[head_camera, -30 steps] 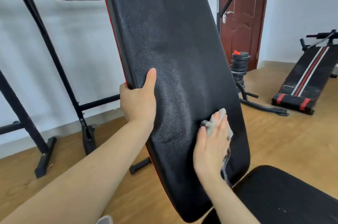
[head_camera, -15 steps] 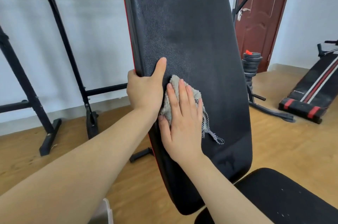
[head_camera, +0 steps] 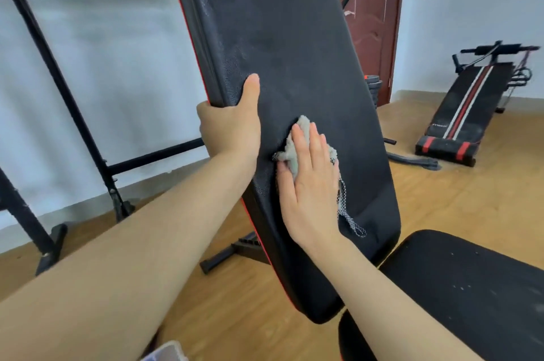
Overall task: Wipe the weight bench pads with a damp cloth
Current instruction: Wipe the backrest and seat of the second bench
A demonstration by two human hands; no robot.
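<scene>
The damp cloth (head_camera: pixel 295 151) is pressed flat against the lower middle of the back pad (head_camera: pixel 294 51), under the right hand (head_camera: pixel 312 184), whose fingers are laid out straight over it and not curled round it. A mesh tail of the cloth hangs free below the palm. Half a second ago the cloth was up against the left thumb; a second ago it was near the pad's right edge. It has now been drawn back toward the centre, so side-to-side strokes are judged to be in progress across this band. The pad's left edge is gripped by the left hand (head_camera: pixel 232 128), thumb on the face, fingers wrapped behind, as before. Dull streaks are seen higher on the pad, and pale specks on the seat pad (head_camera: pixel 471 287), so much is judged left to wipe.
</scene>
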